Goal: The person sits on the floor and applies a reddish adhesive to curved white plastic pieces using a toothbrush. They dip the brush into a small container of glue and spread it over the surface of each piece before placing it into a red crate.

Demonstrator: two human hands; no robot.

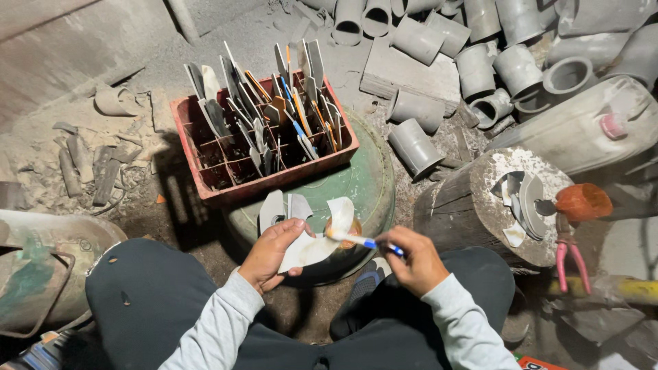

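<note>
My left hand [271, 252] holds a curved white cut piece of plastic pipe [308, 247] over my lap. In my right hand [415, 260] is a thin tool with a blue handle [373, 243], its pale tip resting across the white piece. Just beyond the hands, two more white cut pieces [284, 207] lean on a round green drum lid [363, 185]. A small orange-brown object [343, 229] sits behind the tool's tip.
A red crate [205, 161] with dividers holds several blades and cut pieces. Grey pipe sections [480, 68] are piled at the back right. A wooden stump [466, 205] carries cut scraps, an orange cup [582, 202] and pink-handled pliers [569, 253]. Dusty rubble lies left.
</note>
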